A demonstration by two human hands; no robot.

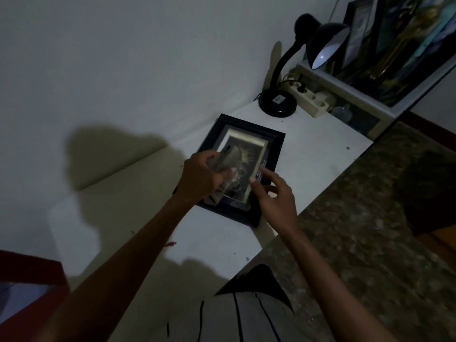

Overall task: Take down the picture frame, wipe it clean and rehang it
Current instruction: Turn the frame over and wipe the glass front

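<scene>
Picture frame (269,146): flat on desk (320,154), long axis running away. Left hand (201,177) above it, clutching cloth (228,160); right hand (274,196) fingers spread, steadying near-right edge.

Both forearms (138,245) bare to frame edge, no sleeves, watch or rings visible. Torso in grey shirt (237,319) with thin dark vertical stripes; black pointed collar (259,280) at neckline.
</scene>
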